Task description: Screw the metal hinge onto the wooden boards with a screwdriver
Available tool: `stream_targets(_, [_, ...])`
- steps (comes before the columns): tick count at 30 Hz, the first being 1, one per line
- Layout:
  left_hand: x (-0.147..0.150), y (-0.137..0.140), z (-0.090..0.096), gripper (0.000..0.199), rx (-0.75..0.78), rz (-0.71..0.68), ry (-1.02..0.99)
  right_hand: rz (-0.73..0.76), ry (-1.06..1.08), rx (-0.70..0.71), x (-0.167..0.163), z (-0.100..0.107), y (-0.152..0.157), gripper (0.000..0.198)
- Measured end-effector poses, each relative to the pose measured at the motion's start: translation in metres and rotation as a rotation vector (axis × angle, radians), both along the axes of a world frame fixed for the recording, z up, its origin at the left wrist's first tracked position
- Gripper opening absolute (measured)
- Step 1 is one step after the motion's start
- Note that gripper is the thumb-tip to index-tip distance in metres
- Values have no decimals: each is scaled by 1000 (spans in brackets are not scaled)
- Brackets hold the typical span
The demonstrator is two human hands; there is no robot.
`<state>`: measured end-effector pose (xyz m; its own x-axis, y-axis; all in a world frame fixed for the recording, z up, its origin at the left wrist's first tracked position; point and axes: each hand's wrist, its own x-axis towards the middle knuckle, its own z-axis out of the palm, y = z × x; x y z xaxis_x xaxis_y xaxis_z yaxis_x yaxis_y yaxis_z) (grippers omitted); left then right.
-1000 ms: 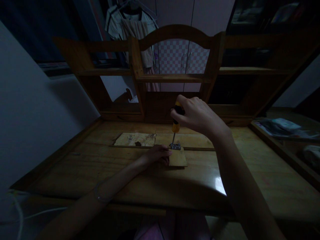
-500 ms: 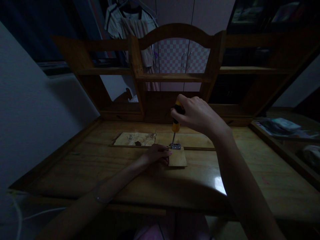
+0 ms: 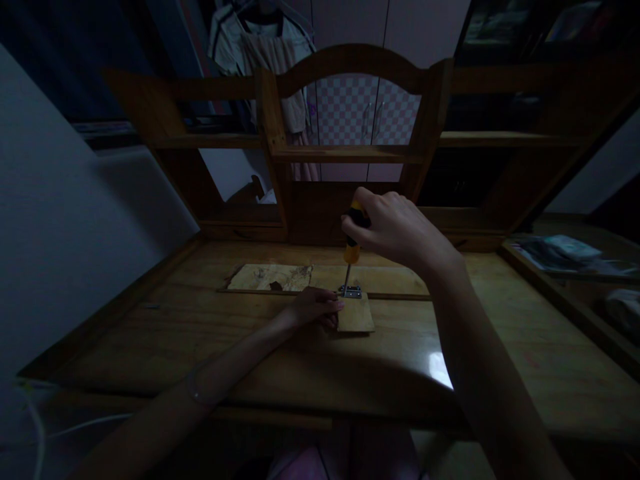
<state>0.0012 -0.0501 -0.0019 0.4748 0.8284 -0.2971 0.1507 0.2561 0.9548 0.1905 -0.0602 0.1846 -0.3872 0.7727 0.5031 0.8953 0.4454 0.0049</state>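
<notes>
My right hand (image 3: 387,220) is wrapped round the yellow and black handle of a screwdriver (image 3: 353,250), held nearly upright. Its metal tip comes down on a small silver hinge (image 3: 351,292). One leaf of that hinge lies on a small square wooden block (image 3: 356,315); the other leaf lies toward a long wooden board (image 3: 385,280) behind it. At the block's left edge, my left hand (image 3: 316,307) presses with its fingers closed on the block and near the hinge. Any screw under the tip is too small to make out.
The boards lie on a wooden desk (image 3: 210,360). A piece with a rough, stained surface (image 3: 273,277) is at the left end of the long board. Behind stands a wooden shelf unit (image 3: 345,155). Plastic-wrapped items (image 3: 570,248) sit at the right, and a white cable (image 3: 37,427) hangs at lower left.
Almost nothing differs. Both hands, the screwdriver and the block keep their places, with only a very slight shift of the whole view.
</notes>
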Motion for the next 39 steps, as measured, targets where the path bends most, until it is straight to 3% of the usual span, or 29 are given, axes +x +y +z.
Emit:
stream_targets(8, [-2,0,1,39,40,-48,25,10,7,-13,0,1,-1,33])
stream_targets(15, [0,0,1,42,7,-64,-18,107,85,-87,0,2,-1,29])
stream_targets(27, [0,0,0,42,-4,-25,-30,11,29,44,3,1,4,37])
stream_targets(39, [-1,1,-1,40,33,-32,-6,-31,4,44,4,3,2,46])
